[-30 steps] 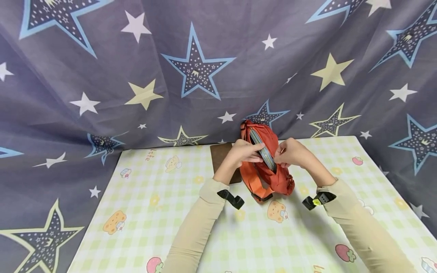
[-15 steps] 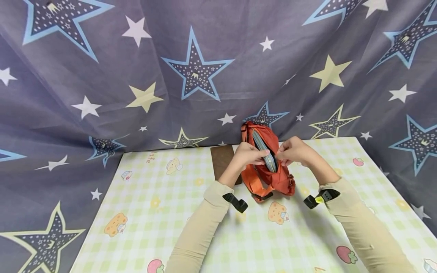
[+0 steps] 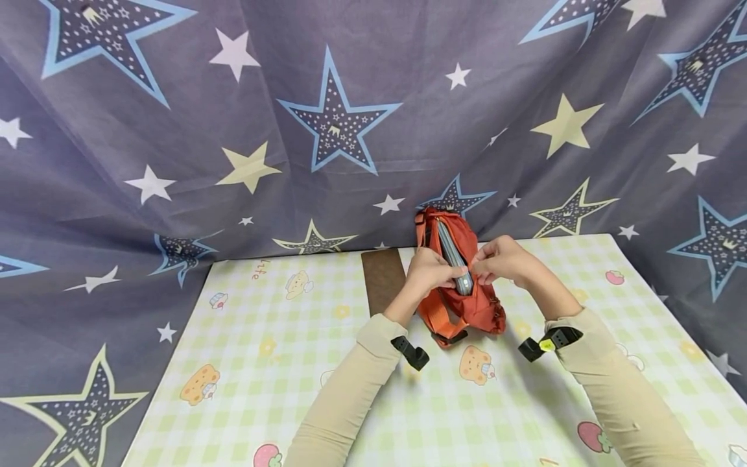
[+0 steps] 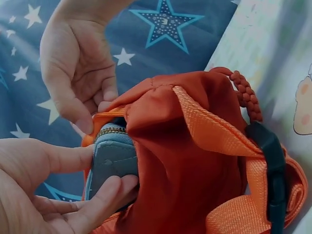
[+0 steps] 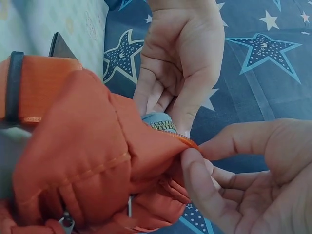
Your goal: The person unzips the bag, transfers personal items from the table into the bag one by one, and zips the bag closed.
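Observation:
A red-orange fabric bag (image 3: 483, 312) with an orange strap (image 4: 209, 119) and black buckle (image 4: 270, 170) lies at the back of the table, its zipped opening parted. Inside the opening sits a blue-grey zippered pouch (image 4: 114, 158) with brass-coloured zipper teeth. My left hand (image 3: 428, 269) pinches the pouch's near end between thumb and fingers; the rest of the pouch is hidden in the bag. Opposite, my right hand (image 3: 503, 261) pinches the orange zipper edge (image 5: 187, 141) of the opening between thumb and forefinger.
A flat brown rectangle (image 3: 382, 280) lies on the table left of the bag, partly behind the left arm. The table has a green-checked cloth (image 3: 280, 389) with printed cartoons. A dark star-patterned curtain (image 3: 350, 194) hangs directly behind the bag.
My left hand has shifted slightly right and its thumb now lies over the pouch's near end. The pouch sits a little more upright in the opening. My right hand keeps its pinch.

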A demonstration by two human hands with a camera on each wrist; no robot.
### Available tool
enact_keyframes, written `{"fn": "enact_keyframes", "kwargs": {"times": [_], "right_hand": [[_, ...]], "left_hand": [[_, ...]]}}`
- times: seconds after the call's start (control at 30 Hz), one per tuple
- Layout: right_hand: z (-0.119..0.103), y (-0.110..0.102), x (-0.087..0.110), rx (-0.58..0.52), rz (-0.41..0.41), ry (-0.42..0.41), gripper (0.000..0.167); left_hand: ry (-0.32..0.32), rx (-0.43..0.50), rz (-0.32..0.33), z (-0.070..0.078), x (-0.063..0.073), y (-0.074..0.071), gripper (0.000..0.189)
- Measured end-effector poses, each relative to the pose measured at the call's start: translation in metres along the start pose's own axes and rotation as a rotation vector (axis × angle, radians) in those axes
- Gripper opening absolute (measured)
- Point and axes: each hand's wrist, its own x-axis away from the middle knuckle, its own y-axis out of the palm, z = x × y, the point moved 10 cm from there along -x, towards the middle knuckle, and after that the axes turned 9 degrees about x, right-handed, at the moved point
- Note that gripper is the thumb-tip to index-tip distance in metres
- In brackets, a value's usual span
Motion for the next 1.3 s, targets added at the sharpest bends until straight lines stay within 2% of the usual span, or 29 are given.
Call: {"fn": "enact_keyframes", "kwargs": {"times": [0.03,0.2,0.27,0.5,0.67,0.73,0.93,1.03,1.13,1.17,1.3], "right_hand": [[-0.001,-0.001,0.0,-0.005,0.006,-0.003,0.024],[-0.007,-0.002,0.002,-0.045,0.032,-0.028,0.025],[-0.009,-0.002,0.001,-0.056,0.037,-0.033,0.025],[-0.005,0.0,-0.002,0.013,0.038,-0.008,0.02],[-0.003,0.002,-0.004,0.089,0.084,0.021,0.013],[-0.005,0.001,-0.005,0.09,0.106,0.014,0.012],[-0.014,-0.007,-0.002,0.001,0.156,-0.058,0.017],[-0.012,-0.009,-0.001,-0.076,0.131,-0.064,0.022],[-0.007,-0.008,-0.002,-0.157,0.089,-0.061,0.028],[-0.005,-0.009,-0.002,-0.179,0.078,-0.061,0.028],[-0.001,-0.011,-0.002,-0.248,0.04,-0.057,0.028]], "left_hand": [[0.014,-0.032,0.005,0.002,0.0,0.0,0.041],[0.113,-0.306,0.054,0.01,0.0,0.0,0.048],[0.135,-0.373,0.074,0.012,0.0,0.0,0.049],[0.103,-0.215,0.013,0.006,-0.007,0.001,0.034],[0.201,-0.301,0.023,0.013,-0.01,0.003,0.041],[0.216,-0.315,0.035,0.015,-0.011,0.004,0.042],[0.17,-0.277,0.076,0.016,-0.009,0.003,0.039],[0.163,-0.362,0.095,0.019,-0.009,0.003,0.036],[0.124,-0.436,0.114,0.017,-0.012,0.002,0.029],[0.102,-0.421,0.113,0.015,-0.013,0.002,0.026],[-0.006,-0.254,0.1,0.002,-0.017,0.002,0.017]]}}
